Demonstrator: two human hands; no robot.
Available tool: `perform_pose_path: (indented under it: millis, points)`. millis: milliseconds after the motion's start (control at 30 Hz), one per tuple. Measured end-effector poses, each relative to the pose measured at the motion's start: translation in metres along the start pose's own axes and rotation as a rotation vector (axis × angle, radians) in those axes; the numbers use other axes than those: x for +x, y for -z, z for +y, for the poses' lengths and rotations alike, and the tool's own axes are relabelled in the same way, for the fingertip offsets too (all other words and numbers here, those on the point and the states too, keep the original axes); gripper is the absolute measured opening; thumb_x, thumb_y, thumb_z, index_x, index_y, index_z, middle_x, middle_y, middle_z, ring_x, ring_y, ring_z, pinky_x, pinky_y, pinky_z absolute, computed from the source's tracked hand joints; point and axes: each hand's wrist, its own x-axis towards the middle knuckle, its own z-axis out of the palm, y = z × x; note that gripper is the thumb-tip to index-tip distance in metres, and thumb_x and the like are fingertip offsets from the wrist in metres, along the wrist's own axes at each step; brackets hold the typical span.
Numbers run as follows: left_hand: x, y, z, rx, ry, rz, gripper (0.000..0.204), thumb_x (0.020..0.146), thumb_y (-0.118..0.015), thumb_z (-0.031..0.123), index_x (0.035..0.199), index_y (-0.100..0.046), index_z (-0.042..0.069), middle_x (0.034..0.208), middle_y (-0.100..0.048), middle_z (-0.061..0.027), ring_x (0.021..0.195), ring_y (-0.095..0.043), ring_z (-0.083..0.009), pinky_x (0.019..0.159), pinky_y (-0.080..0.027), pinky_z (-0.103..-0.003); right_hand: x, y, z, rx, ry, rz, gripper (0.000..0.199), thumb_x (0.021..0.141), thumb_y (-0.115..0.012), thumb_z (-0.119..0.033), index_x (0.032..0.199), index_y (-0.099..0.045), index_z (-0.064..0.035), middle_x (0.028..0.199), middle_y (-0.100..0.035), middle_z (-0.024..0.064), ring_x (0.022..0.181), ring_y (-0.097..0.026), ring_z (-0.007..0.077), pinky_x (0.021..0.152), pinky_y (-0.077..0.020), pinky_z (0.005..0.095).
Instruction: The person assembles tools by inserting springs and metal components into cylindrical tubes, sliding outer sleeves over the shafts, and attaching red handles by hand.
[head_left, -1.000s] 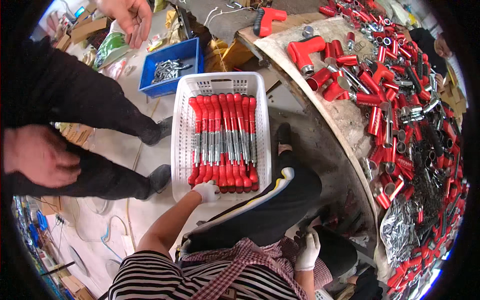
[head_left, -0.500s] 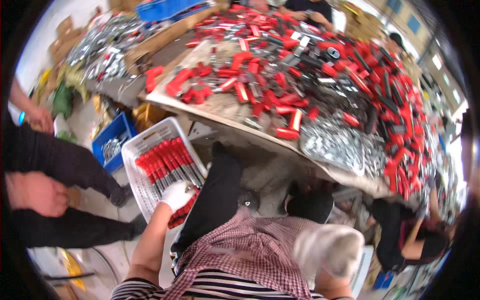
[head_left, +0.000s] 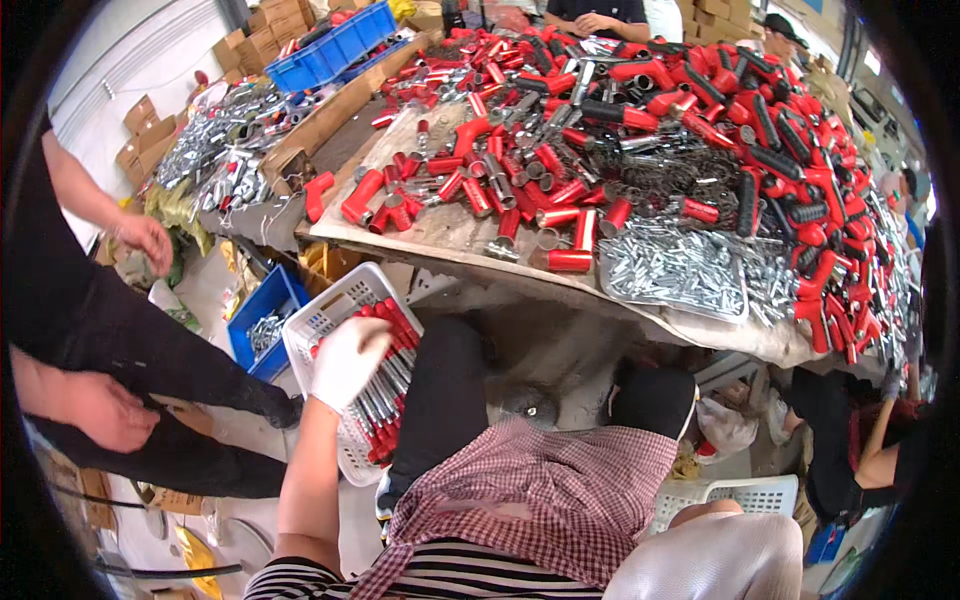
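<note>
My left hand [head_left: 349, 363], in a white glove, is over a white slotted plastic basket [head_left: 305, 358] beside my left knee. Its fingers bend down among red-and-silver tubular pieces [head_left: 388, 385] lying side by side there. Whatever those fingers hold is hidden. My right hand [head_left: 712, 556], also in pale glove fabric, is low at the right, close to the camera. Its fingers do not show. Just beyond it stands another white slotted basket [head_left: 755, 492].
A worktable [head_left: 450, 243] ahead is heaped with red tubes, black grips and springs; a clear tray [head_left: 675, 270] of small metal parts sits at its near edge. A blue crate [head_left: 262, 325] stands left. Another person [head_left: 100, 330] stands close at my left; others are around the table.
My left hand has moved up toward the basket's far end. My right hand has dropped lower and rightward. The camera view has shifted, and the standing person's hand has come further in.
</note>
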Motion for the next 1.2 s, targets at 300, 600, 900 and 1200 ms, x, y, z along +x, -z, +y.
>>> perform_pose_path:
  millis: [300, 600, 900, 1200]
  points:
    - [-0.073, -0.027, -0.104, 0.127, 0.521, -0.396, 0.035, 0.084, -0.061, 0.036, 0.102, -0.074, 0.010, 0.101, -0.071, -0.0182, 0.099, -0.067, -0.0348, 0.090, -0.051, -0.043, 0.013, 0.030, 0.015, 0.171, -0.063, 0.094, 0.033, 0.100, -0.053, -0.015, 0.085, -0.068, 0.0095, 0.068, -0.062, 0.0135, 0.047, -0.053, 0.0190, 0.039, -0.0363, 0.0295]
    - [0.096, 0.020, 0.024, -0.131, 0.009, 0.028, 0.026, 0.088, -0.063, 0.021, 0.104, -0.071, 0.003, 0.104, -0.069, -0.0189, 0.100, -0.068, -0.0307, 0.089, -0.051, -0.038, 0.005, 0.115, 0.024, 0.325, -0.029, -0.538, 0.018, 0.095, -0.062, -0.014, 0.098, -0.067, 0.0035, 0.079, -0.064, 0.0166, 0.055, -0.055, 0.0226, 0.047, -0.0439, 0.0351]
    - [0.300, -0.001, -0.007, 0.532, 0.265, -0.372, 0.053, 0.083, -0.060, 0.047, 0.113, -0.070, 0.004, 0.114, -0.068, -0.0207, 0.108, -0.065, -0.0330, 0.094, -0.050, -0.042, -0.100, 0.157, 0.067, -0.266, -0.530, 1.065, 0.037, 0.091, -0.062, -0.031, 0.105, -0.062, 0.0027, 0.069, -0.057, 0.0124, 0.063, -0.055, 0.0227, 0.067, -0.0486, 0.0379]
    - [0.327, -0.013, -0.045, 0.028, 0.344, -0.292, 0.041, 0.072, -0.078, 0.033, 0.094, -0.074, -0.001, 0.090, -0.071, -0.0228, 0.081, -0.069, -0.0320, 0.076, -0.052, -0.041, -0.086, 0.197, 0.101, -0.180, -0.683, 0.936, 0.034, 0.099, -0.052, -0.025, 0.116, -0.060, 0.0037, 0.078, -0.057, 0.0055, 0.068, -0.052, 0.0125, 0.062, -0.0413, 0.0248]
